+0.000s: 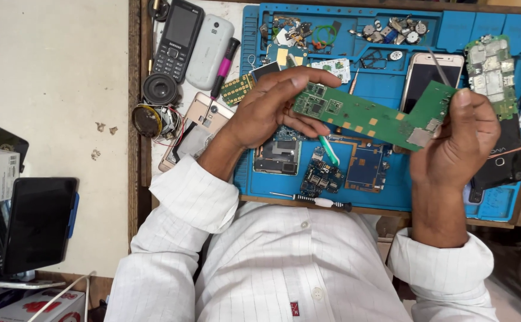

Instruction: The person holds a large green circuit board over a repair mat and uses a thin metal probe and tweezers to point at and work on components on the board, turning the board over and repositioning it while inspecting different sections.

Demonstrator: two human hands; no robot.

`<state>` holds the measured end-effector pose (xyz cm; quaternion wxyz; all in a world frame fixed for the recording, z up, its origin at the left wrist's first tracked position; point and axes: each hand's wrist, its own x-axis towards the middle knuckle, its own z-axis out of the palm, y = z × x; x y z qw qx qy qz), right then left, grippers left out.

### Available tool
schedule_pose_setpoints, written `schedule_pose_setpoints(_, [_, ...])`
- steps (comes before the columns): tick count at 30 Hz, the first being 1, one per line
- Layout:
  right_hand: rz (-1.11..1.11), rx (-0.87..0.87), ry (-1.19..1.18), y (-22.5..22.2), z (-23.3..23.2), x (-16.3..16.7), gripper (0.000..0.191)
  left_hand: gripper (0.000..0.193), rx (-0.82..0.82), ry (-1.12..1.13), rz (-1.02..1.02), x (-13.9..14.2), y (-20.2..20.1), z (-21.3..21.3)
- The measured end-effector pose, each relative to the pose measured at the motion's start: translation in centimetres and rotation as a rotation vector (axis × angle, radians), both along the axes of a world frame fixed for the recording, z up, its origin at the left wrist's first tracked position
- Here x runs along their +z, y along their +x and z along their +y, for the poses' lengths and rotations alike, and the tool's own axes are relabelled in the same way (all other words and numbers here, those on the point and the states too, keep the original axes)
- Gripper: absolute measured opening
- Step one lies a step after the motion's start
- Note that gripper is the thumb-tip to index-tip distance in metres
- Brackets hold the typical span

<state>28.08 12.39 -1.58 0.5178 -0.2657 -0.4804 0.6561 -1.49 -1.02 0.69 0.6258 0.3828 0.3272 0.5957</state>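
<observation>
Held mid-frame above the blue rubber repair mat (254, 179), the long green L-shaped circuit board (368, 116) is pinched at its ends by the left hand (272, 107) and right hand (460, 143); gripping only the edges would likely spare its components.

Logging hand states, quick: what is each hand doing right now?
Left hand: closed on one end of the green circuit board.
Right hand: closed on the board's other end, with thin tweezers sticking up from the fingers.
</observation>
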Motion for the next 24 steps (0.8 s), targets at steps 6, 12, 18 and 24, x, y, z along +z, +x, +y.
schedule_pose_setpoints(6, [-0.018,-0.068,-0.014,-0.7,0.3,-0.4,0.021,0.053,-0.067,-0.005,-0.044,-0.4,-0.8,0.2])
schedule_pose_setpoints(12, [-0.106,-0.247,0.220,-2.3,-0.5,0.9,0.030,0.051,0.009,0.061,-0.134,-1.4,-2.2,0.0])
schedule_pose_setpoints(18, [-0.220,-0.173,0.503,-4.2,-4.5,1.8,0.035,0.052,0.079,0.096,-0.177,-1.0,-2.8,-2.0])
schedule_pose_setpoints(24, [-0.296,0.096,0.565,-5.6,-8.7,2.1,0.023,0.051,0.113,0.167,-0.119,-0.7,-3.6,-5.1])
